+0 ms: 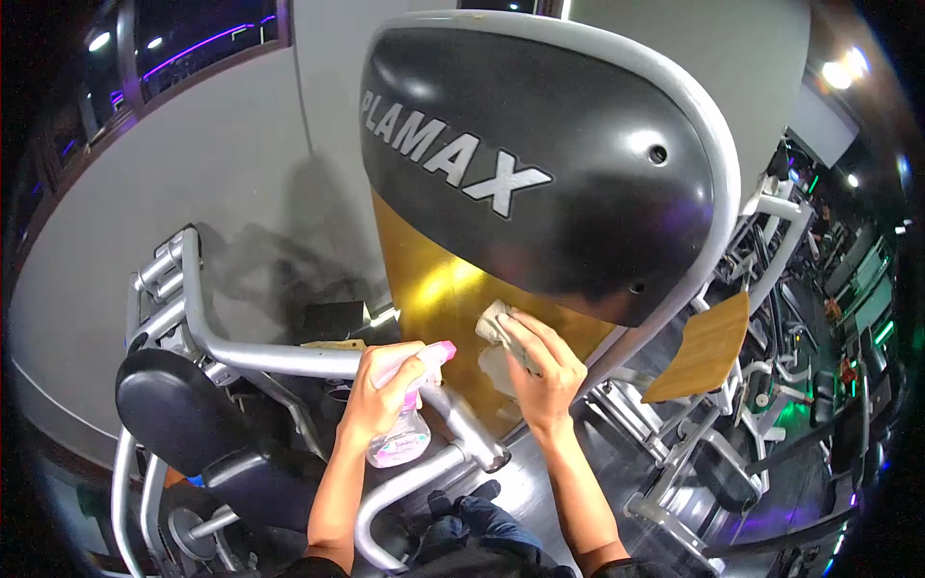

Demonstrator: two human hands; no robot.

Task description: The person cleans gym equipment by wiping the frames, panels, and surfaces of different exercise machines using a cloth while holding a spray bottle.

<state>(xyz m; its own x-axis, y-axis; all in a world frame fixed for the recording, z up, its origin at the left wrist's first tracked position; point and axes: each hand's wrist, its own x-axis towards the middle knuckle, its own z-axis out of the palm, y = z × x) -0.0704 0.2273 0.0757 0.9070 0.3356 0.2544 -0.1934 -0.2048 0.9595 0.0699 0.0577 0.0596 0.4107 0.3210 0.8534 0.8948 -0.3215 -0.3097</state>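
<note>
My left hand [383, 387] is wrapped round the neck of a spray bottle [402, 438] with a pink and white trigger head and a clear body. In front of my right hand [541, 371] is the gold lower panel [434, 279] of a gym machine. Its fingers are closed on a pale, bunched cloth [495, 324], which is at or very near the panel; whether it touches cannot be told. Above both hands is the machine's glossy black cover [578, 164] with silver "PLAMAX" lettering.
A silver tubular frame [279, 358] with a black padded seat [173, 405] stands at the left. One silver bar ends close below the spray bottle. Another machine with a tan panel [708, 352] is at the right, with more gym equipment behind. A grey wall [222, 144] rises at the back left.
</note>
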